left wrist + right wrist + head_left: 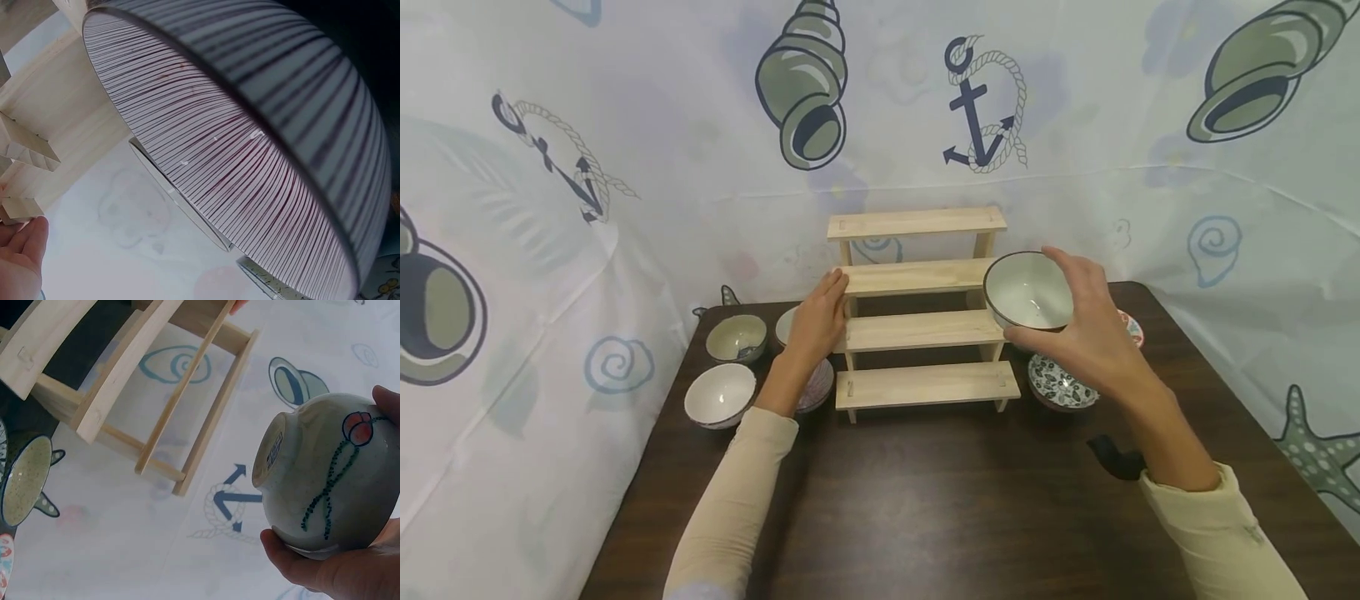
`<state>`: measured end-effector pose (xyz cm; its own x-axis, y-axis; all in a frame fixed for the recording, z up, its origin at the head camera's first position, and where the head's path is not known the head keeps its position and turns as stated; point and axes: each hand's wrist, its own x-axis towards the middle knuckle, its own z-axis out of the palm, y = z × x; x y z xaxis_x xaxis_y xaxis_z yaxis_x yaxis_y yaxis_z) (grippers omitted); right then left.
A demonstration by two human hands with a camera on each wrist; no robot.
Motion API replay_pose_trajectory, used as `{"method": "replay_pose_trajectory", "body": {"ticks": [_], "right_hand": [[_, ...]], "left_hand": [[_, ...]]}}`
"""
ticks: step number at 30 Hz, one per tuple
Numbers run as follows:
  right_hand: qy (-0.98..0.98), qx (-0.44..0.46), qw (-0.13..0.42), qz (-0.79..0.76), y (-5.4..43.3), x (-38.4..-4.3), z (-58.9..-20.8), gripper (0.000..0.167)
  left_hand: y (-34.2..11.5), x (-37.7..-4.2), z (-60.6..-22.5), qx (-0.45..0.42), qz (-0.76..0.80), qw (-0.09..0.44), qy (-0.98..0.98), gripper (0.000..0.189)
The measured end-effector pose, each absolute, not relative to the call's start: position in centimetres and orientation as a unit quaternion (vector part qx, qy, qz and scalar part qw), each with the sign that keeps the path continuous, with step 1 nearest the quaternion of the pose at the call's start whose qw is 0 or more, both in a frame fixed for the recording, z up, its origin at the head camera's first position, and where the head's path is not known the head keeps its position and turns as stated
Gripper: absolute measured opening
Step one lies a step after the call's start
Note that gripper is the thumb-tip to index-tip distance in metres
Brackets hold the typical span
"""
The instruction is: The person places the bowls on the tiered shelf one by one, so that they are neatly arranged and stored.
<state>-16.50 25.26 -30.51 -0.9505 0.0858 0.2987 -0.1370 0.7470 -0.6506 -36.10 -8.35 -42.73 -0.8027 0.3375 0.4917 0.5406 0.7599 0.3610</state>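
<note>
My right hand (1086, 333) grips a pale bowl with a dark rim (1028, 292) beside the stepped wooden stand's right end. The bowl is raised and tilted, its hollow toward the head camera. Its outside shows a red motif with green strands (350, 444) in the right wrist view, where a thumb and finger (290, 562) hold it at the sides. At the left end of the wooden stand (925, 329), my left hand (820, 317) holds the frame near the second shelf from the top. The left wrist view shows those fingers (31, 244) at a wooden strut.
Left of the stand are a speckled bowl (722, 333), a white bowl (718, 396) and a striped bowl (816, 387), partly behind my arm. On the right stand a black-and-white patterned bowl (1060, 385) and a red-patterned dish (1133, 329). A printed cloth (895, 100) hangs behind the dark table (925, 500).
</note>
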Motion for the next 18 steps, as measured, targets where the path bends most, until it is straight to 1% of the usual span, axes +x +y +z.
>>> {"method": "replay_pose_trajectory", "body": {"ticks": [14, 18], "right_hand": [[-0.918, 0.051, 0.152, 0.362, 22.8, -18.0, -30.0, 0.103], [-0.916, 0.053, 0.149, 0.369, 22.1, -18.4, -29.9, 0.100]], "left_hand": [[-8.3, -36.0, -42.9, -0.235, -0.244, 0.209, -0.918, 0.044], [-8.3, -36.0, -42.7, -0.233, -0.241, 0.209, -0.919, 0.043]]}}
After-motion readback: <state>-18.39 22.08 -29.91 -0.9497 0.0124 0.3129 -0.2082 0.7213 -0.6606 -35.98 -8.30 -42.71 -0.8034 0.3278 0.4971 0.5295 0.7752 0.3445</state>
